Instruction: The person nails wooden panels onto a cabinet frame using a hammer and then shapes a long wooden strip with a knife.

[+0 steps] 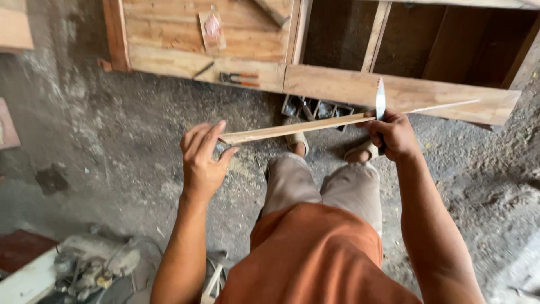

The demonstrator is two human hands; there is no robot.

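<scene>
Shaving looks barely begun: left hand (201, 160) pinches the thin wooden strip (292, 130) at its end, right hand (394, 135) fingers clamped on the blade (381, 100) against it; few shavings on the floor (140, 152).

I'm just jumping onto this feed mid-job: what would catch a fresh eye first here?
A thin wooden strip stretches across the middle, its near end pinched by the left hand. The right hand grips a knife, blade upright against the strip. Behind, a long plank lies across a wooden frame, and pliers with orange handles rest on its lower board.
</scene>
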